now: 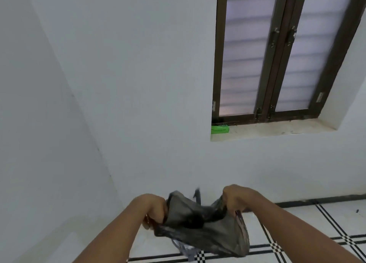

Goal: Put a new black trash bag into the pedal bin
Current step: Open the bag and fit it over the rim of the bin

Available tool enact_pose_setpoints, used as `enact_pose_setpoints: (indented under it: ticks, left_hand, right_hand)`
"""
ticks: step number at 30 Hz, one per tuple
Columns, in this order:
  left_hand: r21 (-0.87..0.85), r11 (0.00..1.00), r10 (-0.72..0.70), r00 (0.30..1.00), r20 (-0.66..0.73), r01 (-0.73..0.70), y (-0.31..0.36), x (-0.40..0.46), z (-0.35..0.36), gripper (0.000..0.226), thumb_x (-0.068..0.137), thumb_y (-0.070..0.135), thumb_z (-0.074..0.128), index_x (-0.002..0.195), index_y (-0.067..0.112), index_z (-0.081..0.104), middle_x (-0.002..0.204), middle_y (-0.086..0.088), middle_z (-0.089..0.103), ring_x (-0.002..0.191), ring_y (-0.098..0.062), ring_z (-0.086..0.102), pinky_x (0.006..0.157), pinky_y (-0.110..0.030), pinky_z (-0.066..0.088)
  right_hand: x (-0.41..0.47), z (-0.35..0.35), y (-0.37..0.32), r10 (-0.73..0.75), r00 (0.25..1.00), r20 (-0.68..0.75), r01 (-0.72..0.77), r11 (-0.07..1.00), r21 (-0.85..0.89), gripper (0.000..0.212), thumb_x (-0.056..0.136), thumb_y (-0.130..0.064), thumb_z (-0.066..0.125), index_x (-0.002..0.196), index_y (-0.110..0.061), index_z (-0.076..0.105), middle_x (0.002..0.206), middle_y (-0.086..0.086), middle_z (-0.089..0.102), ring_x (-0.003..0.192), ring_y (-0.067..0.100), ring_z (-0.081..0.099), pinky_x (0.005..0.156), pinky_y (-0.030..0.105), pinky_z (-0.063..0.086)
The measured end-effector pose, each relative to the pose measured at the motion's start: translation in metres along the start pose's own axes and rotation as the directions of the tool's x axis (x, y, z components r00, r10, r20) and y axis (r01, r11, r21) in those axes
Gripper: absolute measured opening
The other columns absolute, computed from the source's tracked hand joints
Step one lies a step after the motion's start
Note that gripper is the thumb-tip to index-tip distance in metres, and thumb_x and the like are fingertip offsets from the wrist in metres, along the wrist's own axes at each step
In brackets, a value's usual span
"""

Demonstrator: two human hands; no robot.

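Both hands are clenched on a thin, crumpled black plastic trash bag (200, 227), held in the air at about 6 o'clock in the view: the left hand (153, 210) grips its edge at the bag's 9 o'clock, the right hand (236, 198) at its 2 o'clock. Below the bag lies a white tiled floor with black lines (297, 233). A small green box (219, 129) sits on the window sill (277, 130) at 1 o'clock.
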State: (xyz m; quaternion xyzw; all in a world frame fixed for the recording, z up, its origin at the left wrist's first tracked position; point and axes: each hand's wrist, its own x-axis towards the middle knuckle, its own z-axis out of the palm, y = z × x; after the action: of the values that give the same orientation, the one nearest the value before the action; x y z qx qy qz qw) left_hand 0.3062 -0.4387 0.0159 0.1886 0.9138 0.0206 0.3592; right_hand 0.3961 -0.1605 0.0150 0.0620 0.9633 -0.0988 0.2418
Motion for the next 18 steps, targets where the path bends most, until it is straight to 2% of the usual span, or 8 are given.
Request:
enact_pose_setpoints:
  ticks: [2,4,6,9,11,13,15,18]
  left_hand:
    - [-0.163,0.986,-0.091,0.918,-0.387,0.029,0.004,0.001,-0.011,0.032,0.079,0.016,0.068,0.11,0.014,0.068,0.101,-0.006,0.071,0.07,-0.02,0.069,0.058,-0.029,0.055]
    - [-0.301,0.942,-0.199,0.477,-0.856,-0.146,0.005,0.006,-0.007,0.049,0.083,0.011,0.065,0.131,0.012,0.055,0.136,-0.009,0.057,0.078,-0.032,0.068,0.062,-0.034,0.051]
    - [-0.171,0.963,-0.122,0.231,-0.965,-0.207,0.008,0.005,0.001,0.066,0.08,0.002,0.067,0.142,0.006,0.043,0.157,-0.017,0.036,0.063,-0.036,0.064,0.052,-0.035,0.047]
    - [0.078,0.994,0.104,0.483,-0.869,-0.074,0.005,0.011,0.015,0.079,0.076,-0.001,0.067,0.149,0.011,0.04,0.156,-0.012,0.04,0.065,-0.034,0.066,0.053,-0.039,0.051]
    - [0.123,0.992,0.076,0.865,-0.496,-0.017,-0.001,0.008,0.01,0.067,0.078,0.01,0.071,0.141,0.013,0.048,0.142,-0.009,0.055,0.082,-0.029,0.069,0.068,-0.038,0.057]
    - [0.027,0.999,-0.04,0.999,-0.028,0.041,-0.006,0.006,0.002,0.051,0.074,0.014,0.081,0.121,0.009,0.063,0.122,-0.012,0.069,0.079,-0.024,0.068,0.065,-0.034,0.058]
    - [-0.112,0.994,-0.015,0.975,-0.223,-0.01,-0.003,0.006,-0.001,0.041,0.078,0.019,0.076,0.118,0.014,0.064,0.117,-0.007,0.069,0.09,-0.024,0.069,0.072,-0.035,0.059]
    - [-0.271,0.944,-0.149,0.491,-0.858,-0.187,0.003,0.012,0.0,0.06,0.088,0.02,0.063,0.145,0.015,0.044,0.152,-0.005,0.044,0.085,-0.03,0.068,0.069,-0.035,0.052]
  right_hand:
    - [0.01,-0.005,0.001,-0.016,0.876,-0.483,0.142,0.964,0.226,0.014,0.083,-0.004,0.063,0.096,-0.003,0.069,0.122,0.006,0.066,0.103,0.024,0.069,0.084,0.029,0.054]
    - [0.012,0.0,-0.003,0.056,0.537,-0.842,0.346,0.896,0.28,0.02,0.09,-0.002,0.062,0.11,-0.002,0.065,0.158,-0.001,0.04,0.097,0.016,0.067,0.084,0.031,0.055]
    - [0.014,0.008,-0.004,0.002,0.436,-0.9,0.314,0.937,0.154,0.037,0.091,-0.005,0.065,0.127,-0.007,0.059,0.167,0.0,0.024,0.094,0.014,0.064,0.08,0.031,0.057]
    - [0.016,0.023,0.001,-0.066,0.92,-0.385,0.063,0.998,-0.021,0.044,0.089,-0.011,0.066,0.133,-0.009,0.059,0.134,0.01,0.057,0.093,0.021,0.066,0.082,0.031,0.055]
    - [0.007,0.022,-0.002,0.03,0.998,0.053,-0.021,0.986,-0.165,0.02,0.085,-0.015,0.067,0.103,-0.006,0.07,0.102,0.009,0.068,0.073,0.018,0.063,0.073,0.028,0.052]
    - [0.007,0.018,-0.002,0.023,0.999,-0.035,-0.024,1.0,-0.019,0.016,0.084,-0.02,0.064,0.095,-0.009,0.068,0.106,0.007,0.071,0.081,0.02,0.067,0.076,0.029,0.055]
    - [0.016,0.012,0.002,0.052,0.898,-0.437,0.052,0.974,0.222,0.029,0.087,-0.012,0.059,0.115,-0.006,0.066,0.136,0.006,0.061,0.104,0.024,0.068,0.09,0.032,0.056]
    - [0.015,0.004,-0.004,0.096,0.555,-0.826,0.26,0.923,0.282,0.047,0.088,-0.004,0.066,0.133,-0.008,0.053,0.169,-0.007,0.014,0.077,0.017,0.067,0.075,0.034,0.06]
